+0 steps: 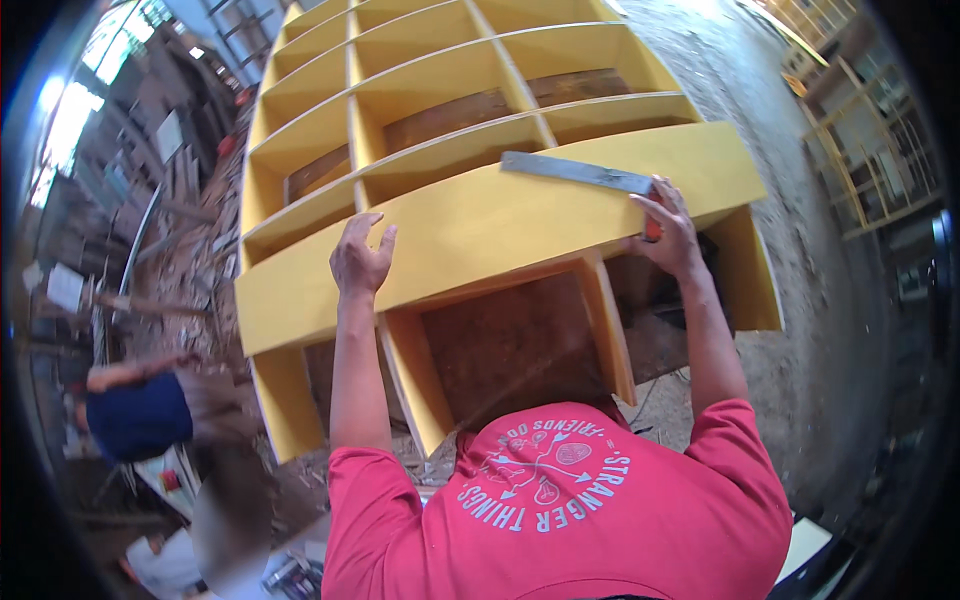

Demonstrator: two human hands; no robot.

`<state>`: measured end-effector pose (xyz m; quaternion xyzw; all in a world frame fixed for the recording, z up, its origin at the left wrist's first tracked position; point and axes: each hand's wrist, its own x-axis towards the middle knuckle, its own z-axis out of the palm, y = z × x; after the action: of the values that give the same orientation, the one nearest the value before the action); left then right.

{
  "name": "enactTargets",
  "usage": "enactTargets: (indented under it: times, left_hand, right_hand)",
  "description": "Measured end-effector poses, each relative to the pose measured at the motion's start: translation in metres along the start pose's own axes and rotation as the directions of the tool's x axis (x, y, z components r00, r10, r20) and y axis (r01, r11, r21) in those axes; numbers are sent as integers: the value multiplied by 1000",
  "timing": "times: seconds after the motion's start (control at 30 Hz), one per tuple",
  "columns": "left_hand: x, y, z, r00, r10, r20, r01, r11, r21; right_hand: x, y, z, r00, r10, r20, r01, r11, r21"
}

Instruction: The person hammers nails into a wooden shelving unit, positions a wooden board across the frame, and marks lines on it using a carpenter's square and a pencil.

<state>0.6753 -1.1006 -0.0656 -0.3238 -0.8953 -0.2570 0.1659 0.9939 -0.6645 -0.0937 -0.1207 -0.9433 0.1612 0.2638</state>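
Observation:
A large yellow shelving unit (430, 110) with rows of open compartments lies in front of me. Across its near part runs a wide yellow board (470, 225). My right hand (668, 228) is closed round the dark and orange handle of a try square at the board's near right edge. The steel blade of the try square (575, 172) lies across the board, pointing left. Over the left part of the board is my left hand (362, 255), holding nothing, thumb apart from the fingers; its fingertips reach the board's far edge.
Nearer compartments with yellow dividers (605, 325) open below the board. Another person (140, 415) in a dark blue top is at the left. Scrap wood and boards (175, 150) line the left side. A wooden frame (880, 150) stands at the far right beside the dusty floor (730, 100).

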Motion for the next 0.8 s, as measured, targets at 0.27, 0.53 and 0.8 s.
enactTargets:
  times: [0.27, 0.53, 0.8]
  left_hand:
    - [-146, -150, -123, 921, -326, -213, 365, 914, 177]
    - [-192, -269, -192, 886, -447, -121, 456, 800, 389]
    - [-195, -306, -188, 926, -366, -95, 371, 927, 45]
  right_hand:
    - [20, -28, -10, 969, 147, 198, -157, 987, 34]
    - [37, -107, 21, 921, 182, 345, -219, 973, 71]
    - [24, -219, 107, 976, 109, 191, -101, 993, -55]
